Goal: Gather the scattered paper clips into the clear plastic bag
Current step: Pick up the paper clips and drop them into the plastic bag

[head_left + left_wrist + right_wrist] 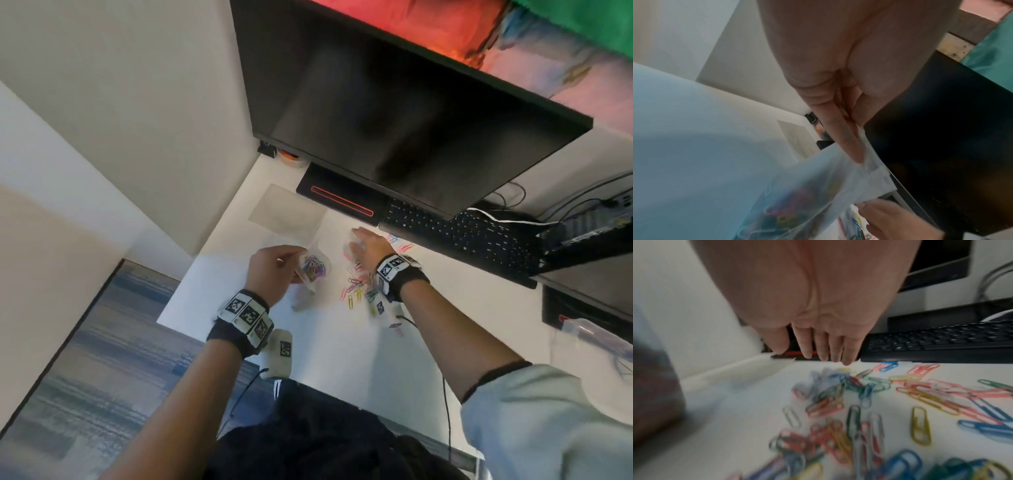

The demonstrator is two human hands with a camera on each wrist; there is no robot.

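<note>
We begin at our left hand (270,269), which pinches the upper edge of the clear plastic bag (312,270) between thumb and fingers (846,146) and holds it up from the white tabletop (342,349). The bag hangs just to the right of this hand. Inside it we already see a small bunch of coloured clips (781,216), so a part of the work is done. We cannot tell how wide the mouth of the bag stands at this moment, because the plastic is blurred.

Moving to the right, between our two hands and under the right wrist, lies the loose pile of paper clips (356,287) on the tabletop. In the right wrist view the pile (869,402) is large: red, blue, yellow, green and silver clips, many lying over each other. A few more clips (399,244) lie further out, just to the right of the right hand and close to the black keyboard (462,236).

Our right hand (368,246) is stretched over the far end of the pile with the fingers (824,347) straight and released, holding nothing that we can see.

We judge that the task is at an early or middle point: more clips seem to be outside the bag than inside, and many grabs are still needed.
</note>
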